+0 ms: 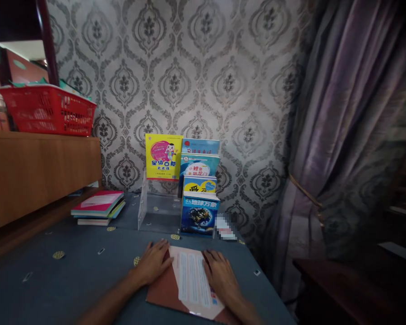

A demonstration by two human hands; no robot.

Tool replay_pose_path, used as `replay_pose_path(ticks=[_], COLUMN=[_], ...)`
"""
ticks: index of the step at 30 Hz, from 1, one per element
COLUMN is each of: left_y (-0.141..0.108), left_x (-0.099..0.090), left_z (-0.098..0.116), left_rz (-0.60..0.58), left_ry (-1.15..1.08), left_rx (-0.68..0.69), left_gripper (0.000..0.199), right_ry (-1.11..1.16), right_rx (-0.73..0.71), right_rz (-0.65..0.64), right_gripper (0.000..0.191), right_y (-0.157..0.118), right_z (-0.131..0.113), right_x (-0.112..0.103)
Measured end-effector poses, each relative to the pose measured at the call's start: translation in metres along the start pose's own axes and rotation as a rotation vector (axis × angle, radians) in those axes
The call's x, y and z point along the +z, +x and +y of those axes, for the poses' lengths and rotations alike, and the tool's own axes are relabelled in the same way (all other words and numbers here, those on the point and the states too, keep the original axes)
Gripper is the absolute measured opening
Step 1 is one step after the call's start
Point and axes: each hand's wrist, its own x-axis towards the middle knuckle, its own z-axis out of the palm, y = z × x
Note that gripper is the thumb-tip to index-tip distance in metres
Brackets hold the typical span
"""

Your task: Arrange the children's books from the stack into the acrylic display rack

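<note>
a brown-and-pink book (192, 282) lies on the desk (88, 271), close to the wearer and in front of a transparent book rack (142, 203). the left hand (155, 262) rests at its far left edge, the right hand (221, 273) along its right side, so the step in hand looks like steadying or squaring the book between both palms. the grip is released on both sides: palms down, fingers stretched out over or beside the cover, none visibly wrapped around it. whether any fingertip is tucked under an edge, i cannot tell. from here, lifting the book would probably call for fingers working beneath both side edges and equal pressure from each hand.

the book lies flat, its printed panel upward. its left edge slants, the far end set further right than the near one. the bands of print run roughly from the rack towards the wearer, which suggests the cover is turned sideways. foreshortening and the right forearm over one corner leave the long axis uncertain.
</note>
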Motion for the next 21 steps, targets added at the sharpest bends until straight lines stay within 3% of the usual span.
replay_pose_path(ticks=[4, 10, 13, 18, 21], left_y=[0.001, 0.003, 0.004, 0.003, -0.004], left_x=[-0.003, 0.004, 0.007, -0.002, -0.005], left_z=[-0.01, -0.021, -0.025, -0.015, 0.0], left_rz=[0.082, 0.051, 0.017, 0.012, -0.015], left_ry=[0.094, 0.054, 0.047, 0.222, 0.238], left_rx=[0.003, 0.006, -0.014, 0.002, 0.137], left_gripper=[0.047, 0.047, 0.051, 0.05, 0.05], right_ry=[0.0, 0.039, 0.055, 0.038, 0.03], right_rx=[-0.026, -0.084, -0.069, -0.085, -0.113], right_rz=[0.037, 0.088, 0.04, 0.042, 0.041], right_gripper=[0.045, 0.042, 0.045, 0.046, 0.047], right_y=[0.003, 0.002, 0.004, 0.002, 0.0], right_z=[0.004, 0.008, 0.01, 0.009, 0.008], right_x=[0.008, 0.014, 0.019, 0.022, 0.022])
